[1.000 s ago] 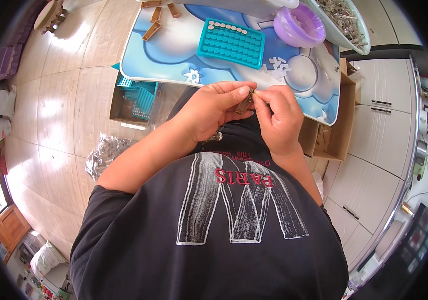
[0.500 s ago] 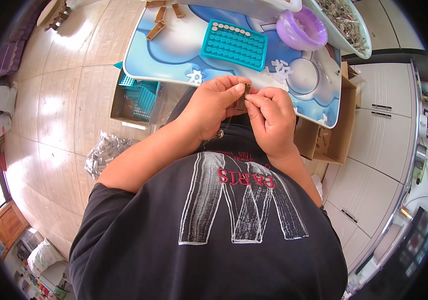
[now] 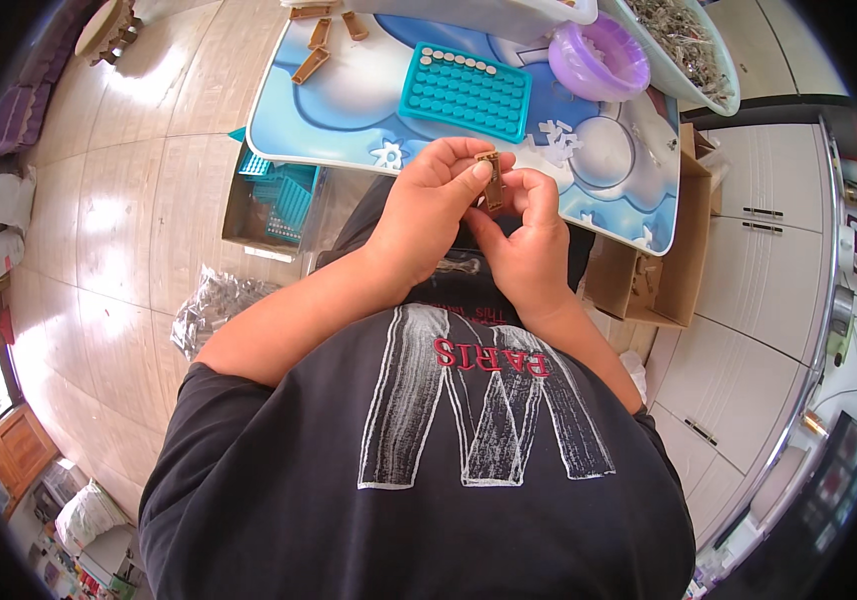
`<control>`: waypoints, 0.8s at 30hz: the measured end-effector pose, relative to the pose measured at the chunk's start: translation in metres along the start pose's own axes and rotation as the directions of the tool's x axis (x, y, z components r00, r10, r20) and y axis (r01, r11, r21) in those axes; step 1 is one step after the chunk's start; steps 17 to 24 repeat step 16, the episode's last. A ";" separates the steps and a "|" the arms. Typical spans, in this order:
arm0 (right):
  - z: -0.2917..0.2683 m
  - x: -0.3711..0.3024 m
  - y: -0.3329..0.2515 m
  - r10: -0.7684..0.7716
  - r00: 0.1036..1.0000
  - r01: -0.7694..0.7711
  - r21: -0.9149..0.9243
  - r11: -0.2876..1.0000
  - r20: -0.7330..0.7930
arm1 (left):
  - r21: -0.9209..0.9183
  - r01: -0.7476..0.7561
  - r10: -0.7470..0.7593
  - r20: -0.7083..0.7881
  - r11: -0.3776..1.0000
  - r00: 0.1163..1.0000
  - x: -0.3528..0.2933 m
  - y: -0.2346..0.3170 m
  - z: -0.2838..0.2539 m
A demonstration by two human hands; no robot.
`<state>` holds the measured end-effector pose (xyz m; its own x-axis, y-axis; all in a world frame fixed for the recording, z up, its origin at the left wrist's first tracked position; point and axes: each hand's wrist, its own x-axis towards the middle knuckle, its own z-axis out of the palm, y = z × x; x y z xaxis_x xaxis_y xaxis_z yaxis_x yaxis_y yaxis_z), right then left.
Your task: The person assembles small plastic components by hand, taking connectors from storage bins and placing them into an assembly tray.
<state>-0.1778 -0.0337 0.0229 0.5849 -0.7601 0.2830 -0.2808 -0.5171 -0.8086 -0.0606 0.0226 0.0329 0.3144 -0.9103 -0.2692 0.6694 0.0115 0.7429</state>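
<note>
Between my hands, just off the table's near edge, is a small, narrow brown plastic casing (image 3: 493, 188) with an open side and some detail inside too small to make out. My left hand (image 3: 434, 200) pinches its upper part between thumb and fingers. Closed around its lower right side is my right hand (image 3: 529, 235), the thumb near the bottom end and the other fingers partly hidden. Beyond them on the table lies a teal tray (image 3: 469, 95) of round cups, several holding white round pieces. Small white plastic pieces (image 3: 557, 142) sit in a pile right of my hands.
Several brown casings (image 3: 311, 66) lie at the table's far left. A purple bowl (image 3: 599, 60), a white bin (image 3: 479, 12) and a tub of small metallic-looking parts (image 3: 684, 50) stand at the back. Cardboard boxes flank the table, the left one (image 3: 239, 225) holding teal trays.
Both hands have risen slightly with the brown casing. My right fingertips have moved from its face to its lower right side, showing more of its open side.
</note>
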 end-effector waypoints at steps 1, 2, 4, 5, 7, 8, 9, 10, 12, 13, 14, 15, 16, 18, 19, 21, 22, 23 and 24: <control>-0.001 0.000 -0.001 -0.001 1.000 0.001 0.002 1.000 0.001 | 0.021 -0.013 0.013 0.008 1.000 1.000 0.000 0.000 0.000; -0.003 -0.001 -0.003 0.037 0.999 -0.038 0.013 0.999 0.024 | 0.022 -0.014 0.014 0.007 1.000 1.000 0.000 0.002 0.000; -0.008 -0.003 -0.004 0.075 0.996 -0.076 0.023 0.997 0.048 | 0.033 -0.066 0.068 -0.049 0.997 0.996 -0.001 0.008 0.004; -0.010 -0.004 -0.003 0.070 0.997 -0.072 0.033 0.997 0.040 | 0.033 -0.067 0.068 -0.049 0.997 0.996 0.000 0.008 0.003; -0.012 -0.005 -0.002 0.065 0.997 -0.067 0.044 0.997 0.034 | 0.031 -0.085 0.087 -0.059 0.996 0.994 0.004 0.006 -0.002; -0.012 -0.005 -0.001 0.038 0.999 -0.038 0.065 0.997 0.007 | 0.032 -0.086 0.088 -0.061 0.996 0.994 0.004 0.005 -0.003; -0.013 -0.005 0.000 0.011 1.000 -0.009 0.084 0.996 -0.021 | 0.066 -0.074 0.079 -0.067 0.995 0.995 0.003 0.005 -0.004; -0.014 -0.005 0.000 0.011 1.000 -0.009 0.085 0.996 -0.022 | 0.100 -0.061 0.068 -0.070 0.993 0.995 0.003 0.005 -0.004; -0.015 -0.005 0.002 0.000 1.000 0.000 0.061 0.998 -0.005 | 0.085 -0.041 0.047 -0.068 0.996 0.997 0.004 0.005 -0.004; -0.015 -0.006 0.005 0.000 1.000 0.000 0.063 0.998 -0.006 | 0.070 -0.022 0.027 -0.069 0.997 0.997 0.004 0.005 -0.004; -0.016 -0.006 0.008 -0.053 0.997 0.052 0.014 0.999 0.054 | 0.071 -0.022 0.027 -0.070 0.997 0.997 0.005 0.005 -0.004; -0.017 -0.006 0.010 -0.103 0.988 0.107 -0.032 0.994 0.115 | 0.060 -0.006 0.010 -0.065 0.998 0.998 0.004 0.006 -0.003; -0.018 -0.005 0.009 -0.133 0.983 0.139 -0.038 0.990 0.126 | 0.050 0.010 -0.007 -0.063 0.999 0.998 0.003 0.008 -0.003; -0.018 -0.005 0.009 -0.133 0.983 0.139 -0.038 0.990 0.126 | 0.050 0.010 -0.007 -0.063 0.999 0.998 0.003 0.008 -0.003; -0.018 -0.005 0.009 -0.133 0.983 0.139 -0.038 0.990 0.126 | 0.050 0.010 -0.007 -0.063 0.999 0.998 0.003 0.008 -0.003; -0.018 -0.005 0.009 -0.133 0.983 0.139 -0.038 0.990 0.126 | 0.050 0.010 -0.007 -0.063 0.999 0.998 0.003 0.008 -0.003; -0.018 -0.005 0.009 -0.133 0.983 0.139 -0.038 0.990 0.126 | 0.050 0.010 -0.007 -0.063 0.999 0.998 0.003 0.008 -0.003; -0.018 -0.005 0.009 -0.133 0.983 0.139 -0.038 0.990 0.126 | 0.050 0.010 -0.007 -0.063 0.999 0.998 0.003 0.008 -0.003; -0.018 -0.005 0.009 -0.133 0.983 0.139 -0.038 0.990 0.126 | 0.050 0.010 -0.007 -0.063 0.999 0.998 0.003 0.008 -0.003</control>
